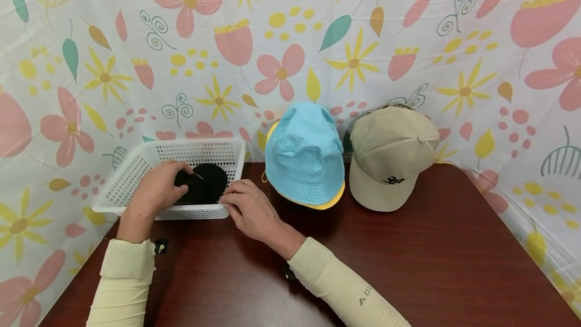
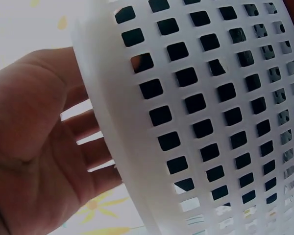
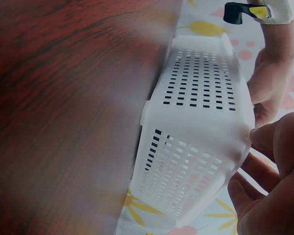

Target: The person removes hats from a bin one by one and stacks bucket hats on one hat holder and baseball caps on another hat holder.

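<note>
A white plastic basket (image 1: 190, 211) with slotted walls stands at the left of the table. Inside it lies a black cap (image 1: 212, 180). My left hand (image 1: 156, 185) reaches over the front rim, its thumb and fingers curled about the cap's left part; in the left wrist view the basket wall hides the fingertips. At the front right corner, my right hand (image 1: 249, 211) grips the basket's rim, as the right wrist view also shows with thumb and fingers (image 3: 245, 191) at the edge.
Right of the basket, a light blue bucket hat (image 1: 304, 155) with a yellow edge stands raised. Beside it is a beige cap (image 1: 392, 158) with a dark emblem. A floral cloth (image 1: 281, 24) hangs behind the dark red wooden table (image 1: 431, 256).
</note>
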A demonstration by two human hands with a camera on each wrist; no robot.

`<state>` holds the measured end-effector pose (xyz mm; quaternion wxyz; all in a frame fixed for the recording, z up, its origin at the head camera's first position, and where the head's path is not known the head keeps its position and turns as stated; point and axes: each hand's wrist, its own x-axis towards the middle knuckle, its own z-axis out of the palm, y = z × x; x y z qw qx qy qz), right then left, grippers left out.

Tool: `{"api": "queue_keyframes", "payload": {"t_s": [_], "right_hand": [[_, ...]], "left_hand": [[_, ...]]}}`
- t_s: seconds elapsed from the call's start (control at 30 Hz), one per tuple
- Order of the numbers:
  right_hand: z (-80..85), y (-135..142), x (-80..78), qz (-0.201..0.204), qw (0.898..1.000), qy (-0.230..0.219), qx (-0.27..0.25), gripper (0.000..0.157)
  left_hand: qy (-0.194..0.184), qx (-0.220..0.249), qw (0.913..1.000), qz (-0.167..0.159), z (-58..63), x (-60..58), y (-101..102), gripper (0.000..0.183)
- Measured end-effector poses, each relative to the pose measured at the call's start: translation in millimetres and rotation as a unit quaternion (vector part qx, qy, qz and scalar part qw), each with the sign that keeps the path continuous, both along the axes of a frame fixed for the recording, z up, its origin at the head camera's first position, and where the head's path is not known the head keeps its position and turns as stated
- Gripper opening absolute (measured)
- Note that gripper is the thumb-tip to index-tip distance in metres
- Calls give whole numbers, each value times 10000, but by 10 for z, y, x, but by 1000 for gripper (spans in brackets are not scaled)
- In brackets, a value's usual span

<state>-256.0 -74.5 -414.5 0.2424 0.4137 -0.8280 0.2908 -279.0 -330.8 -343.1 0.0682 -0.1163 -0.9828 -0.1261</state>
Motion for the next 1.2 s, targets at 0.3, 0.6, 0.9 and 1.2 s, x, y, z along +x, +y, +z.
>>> {"api": "queue_keyframes", "payload": {"t_s": [0.3,0.6,0.9,1.2], "right_hand": [[0,8,3,55,10000,-1,-62,17],[-11,2,5,67,9999,6,-98,15],[-23,-12,1,125,9998,-11,-124,16],[-19,-3,10,14,10000,-63,-52,15]], "left_hand": [[1546,244,9874,245,21,1,4,17],[2838,961,9498,900,39,20,-12,17],[3362,1617,9188,1286,124,46,-40,29],[3921,2657,8700,1370,220,91,-12,32]]}}
